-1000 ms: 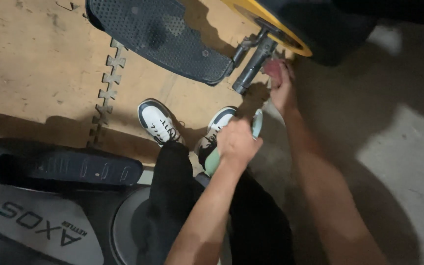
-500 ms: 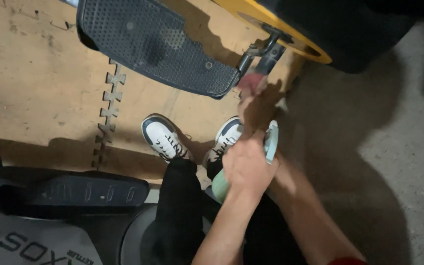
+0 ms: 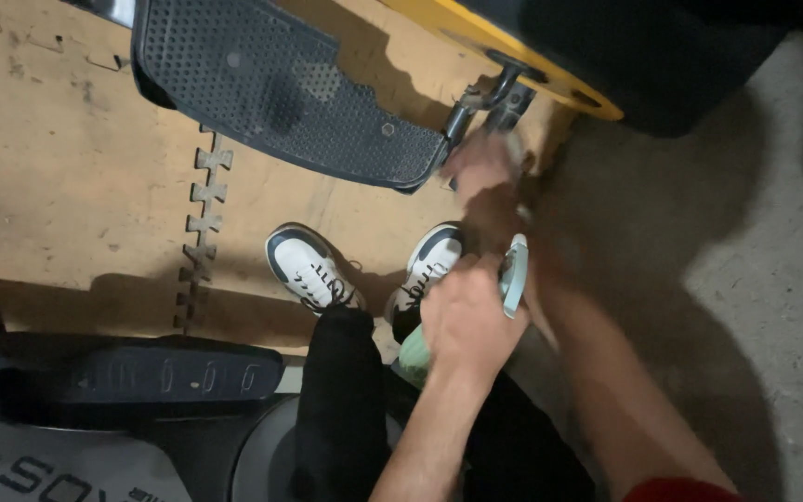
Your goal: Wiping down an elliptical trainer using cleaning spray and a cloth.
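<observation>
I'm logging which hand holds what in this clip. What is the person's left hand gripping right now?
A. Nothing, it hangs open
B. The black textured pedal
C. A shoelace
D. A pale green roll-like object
D: the left hand is closed around a pale green roll-like object above the shoes, while the right hand reaches up to the metal bracket beside the black pedal.

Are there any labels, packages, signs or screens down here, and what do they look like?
Printed logo on the grey machine panel, bottom left corner: large dark block letters on pale grey, cut off by the frame edge.
Small pale markings on the long black ribbed footplate, lower left: a short row of light symbols, too small to tell apart.
No packages, signs or screens are in view.
</observation>
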